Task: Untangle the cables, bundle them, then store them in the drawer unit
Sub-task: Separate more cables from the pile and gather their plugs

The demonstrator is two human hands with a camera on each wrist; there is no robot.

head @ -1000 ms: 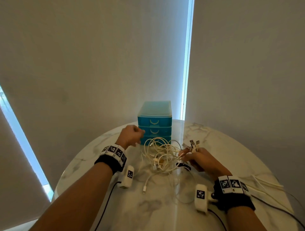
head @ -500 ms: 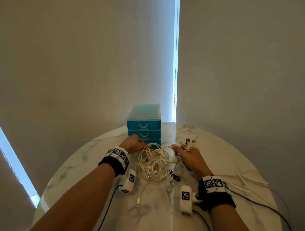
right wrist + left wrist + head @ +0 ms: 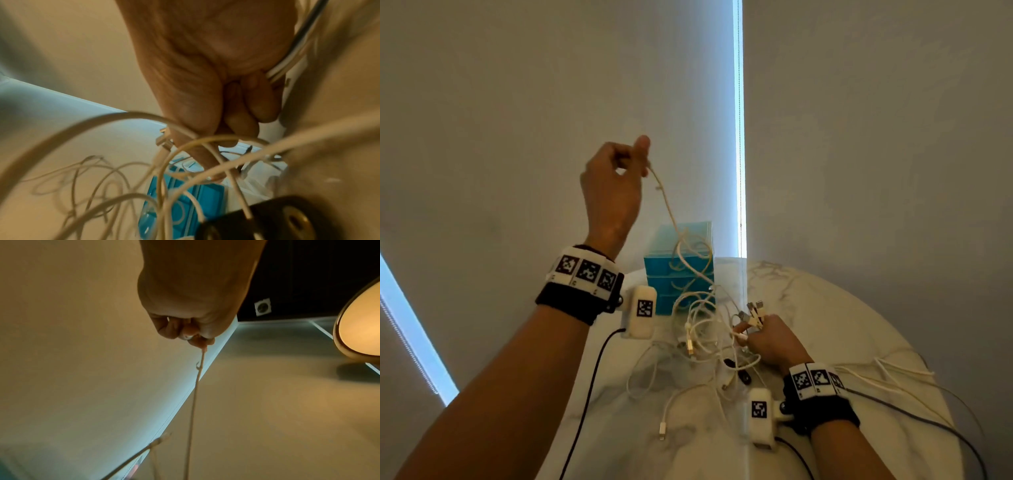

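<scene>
While the left hand [image 3: 613, 185], upper centre of frame, pinches 1 white cable [image 3: 671, 219] between thumb and fingers, the tangle [image 3: 705, 329] hangs before the blue drawer unit [image 3: 664, 274]. Step: untangling, with the right hand [image 3: 770, 342], lower right, gripping the connector ends [image 3: 755, 311] in curled fingers. Next, that strand probably needs drawing clear of the loops.

Round marble table [image 3: 825, 329], grey roller blinds [image 3: 517, 120], bright daylight gaps [image 3: 738, 137]

My left hand [image 3: 613, 192] is raised high above the drawer unit [image 3: 678, 270], pinching one cable [image 3: 671, 219]; my right hand [image 3: 770, 342] grips the connector ends [image 3: 753, 313] low beside it.
</scene>
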